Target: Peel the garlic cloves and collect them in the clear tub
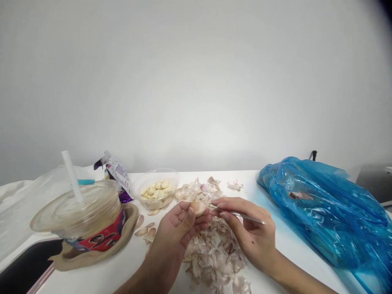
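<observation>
My left hand [179, 228] pinches a garlic clove [199, 207] between thumb and fingers, just above a heap of papery garlic skins [214, 255]. My right hand [245, 230] grips a thin metal tool [241, 214], its tip touching the clove. Behind the hands a clear plastic bowl [157, 192] holds several peeled cloves. A few unpeeled cloves [146, 230] lie on the white table to the left of my left wrist.
A lidded drink cup [82, 218] with a white straw stands at the left on a brown paper holder. A purple-and-white packet [118, 175] lies behind it. A large blue plastic bag [324, 212] fills the right side. A dark tablet [27, 267] sits at the bottom left.
</observation>
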Motion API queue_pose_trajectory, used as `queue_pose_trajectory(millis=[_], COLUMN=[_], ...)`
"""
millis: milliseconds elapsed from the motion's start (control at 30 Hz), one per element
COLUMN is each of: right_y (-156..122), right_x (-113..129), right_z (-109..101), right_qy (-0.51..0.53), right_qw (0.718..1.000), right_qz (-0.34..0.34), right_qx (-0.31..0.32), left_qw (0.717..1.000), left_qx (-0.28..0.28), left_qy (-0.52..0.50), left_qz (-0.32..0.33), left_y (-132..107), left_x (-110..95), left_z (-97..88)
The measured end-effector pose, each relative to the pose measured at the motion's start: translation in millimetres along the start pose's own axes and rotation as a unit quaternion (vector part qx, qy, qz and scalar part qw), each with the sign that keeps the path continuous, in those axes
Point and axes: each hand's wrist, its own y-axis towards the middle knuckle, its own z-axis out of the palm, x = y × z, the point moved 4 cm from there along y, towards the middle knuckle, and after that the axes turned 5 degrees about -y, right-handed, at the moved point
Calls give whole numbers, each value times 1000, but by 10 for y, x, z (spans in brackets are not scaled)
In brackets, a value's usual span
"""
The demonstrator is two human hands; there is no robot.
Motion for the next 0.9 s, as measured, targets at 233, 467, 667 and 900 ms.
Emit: queue_pose_trajectory(millis=[233,467,667,900], right_y=[-14,-44,-37,-38], right_x=[83,37,29,29], right_z=[51,83,86,65], right_qy=[-59,-107,-124,-122], right_qw=[989,979,977,978], right_qz=[-119,-145,-145,-134], right_qx=[68,94,100,102], left_qw=[1000,999,999,999], left_qx=[-4,2,-6,-1], left_qy=[-23,-45,-44,-29], left_qz=[7,-5,-8,-45], left_y=[-27,-25,-16,-50], left_x=[-2,48,40,116], left_z=[18,-3,-4,45])
